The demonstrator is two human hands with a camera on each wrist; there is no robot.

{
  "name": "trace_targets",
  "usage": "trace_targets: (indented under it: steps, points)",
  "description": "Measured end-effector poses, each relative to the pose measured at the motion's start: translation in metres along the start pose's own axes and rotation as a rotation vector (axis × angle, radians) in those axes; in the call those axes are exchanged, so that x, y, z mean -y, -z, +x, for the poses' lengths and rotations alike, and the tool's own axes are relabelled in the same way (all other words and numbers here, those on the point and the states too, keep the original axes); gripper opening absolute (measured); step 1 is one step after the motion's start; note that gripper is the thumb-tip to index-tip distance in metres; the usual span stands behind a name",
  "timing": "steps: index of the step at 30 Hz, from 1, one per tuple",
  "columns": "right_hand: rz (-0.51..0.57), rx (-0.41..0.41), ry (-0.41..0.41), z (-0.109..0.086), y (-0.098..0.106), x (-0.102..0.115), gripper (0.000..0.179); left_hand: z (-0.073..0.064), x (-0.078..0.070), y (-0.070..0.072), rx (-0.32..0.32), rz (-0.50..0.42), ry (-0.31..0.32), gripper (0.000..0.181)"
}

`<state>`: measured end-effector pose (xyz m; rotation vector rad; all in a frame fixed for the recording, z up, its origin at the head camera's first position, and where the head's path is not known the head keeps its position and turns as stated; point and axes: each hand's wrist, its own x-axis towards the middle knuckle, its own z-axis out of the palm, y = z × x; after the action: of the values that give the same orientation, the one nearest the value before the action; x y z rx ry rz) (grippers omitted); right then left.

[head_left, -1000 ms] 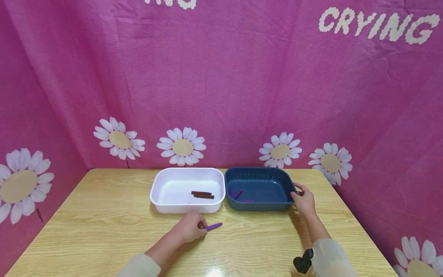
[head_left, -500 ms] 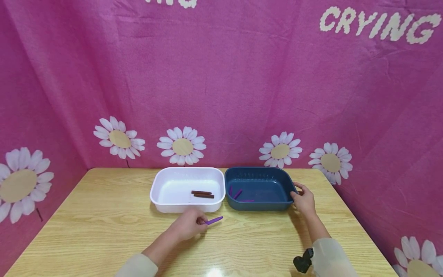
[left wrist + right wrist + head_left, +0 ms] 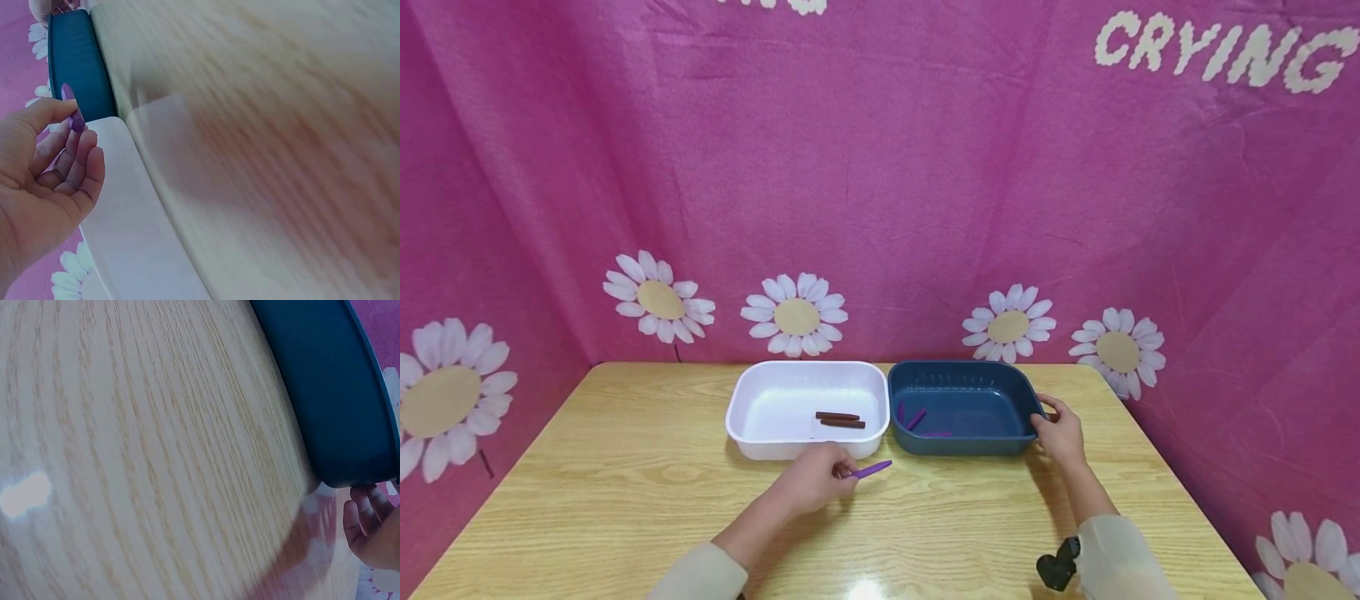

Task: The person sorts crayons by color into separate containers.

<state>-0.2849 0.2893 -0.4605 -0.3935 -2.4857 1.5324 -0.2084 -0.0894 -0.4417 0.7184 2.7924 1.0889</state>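
My left hand pinches a purple crayon between thumb and fingers, just in front of the white bin. In the left wrist view the crayon points toward the dark blue bin, its other fingers loosely curled below. Two brown crayons lie in the white bin's right part. Several purple crayons lie in the left part of the dark blue bin. At that bin's right end my right hand holds the rim, thumb on top. The right wrist view shows its fingers against the outer wall.
Both bins stand side by side at the back of the wooden table. Behind and beside them hangs a pink cloth with daisies and white lettering. A dark heart-shaped piece sits by the right sleeve.
My left hand has lifted the purple crayon off the table and moved slightly forward, toward the bins. The right hand stays at the dark blue bin's end.
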Motion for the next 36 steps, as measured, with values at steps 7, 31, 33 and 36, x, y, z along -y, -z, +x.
trace_targets:
  steps: [7, 31, 33, 36]
  points:
    - [-0.006, 0.002, -0.01, 0.0, -0.001, -0.001, 0.044, 0.007, -0.008, 0.001, -0.008, 0.042, -0.008, 0.006]
    - [-0.002, 0.005, -0.011, -0.002, 0.0, 0.001, 0.044, 0.029, -0.029, 0.005, -0.027, 0.018, -0.01, 0.008]
    - [-0.002, 0.004, -0.01, -0.002, 0.0, 0.001, 0.044, 0.031, -0.03, 0.005, -0.03, 0.013, -0.008, 0.007]
    - [0.001, 0.002, -0.01, -0.003, 0.0, 0.001, 0.044, 0.034, -0.032, 0.004, -0.044, 0.022, -0.027, 0.007]
